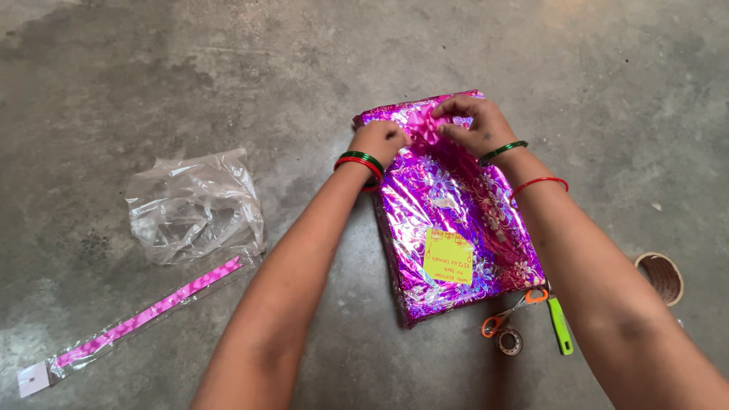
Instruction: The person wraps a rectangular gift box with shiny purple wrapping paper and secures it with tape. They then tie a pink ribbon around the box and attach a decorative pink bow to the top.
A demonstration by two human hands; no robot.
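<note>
Fingers: both sets pinched on a pink ribbon bow [427, 127], left hand [382, 142], right hand [474, 125].
Bow: sits at far end of a purple foil-wrapped parcel [456, 220] lying flat on concrete floor [228, 83].
Right of parcel: orange-handled scissors [507, 313], green cutter [560, 325], tape roll [509, 341].
Left: crumpled clear bag [194, 209], packaged pink ribbon strip [144, 315].

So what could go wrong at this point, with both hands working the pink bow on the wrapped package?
1. Both hands, left hand and right hand, pinch the pink bow on the foil-wrapped package; a hard tug might tear the thin foil.
2. The scissors and tape roll lie by the right forearm, which could knock them.
</note>
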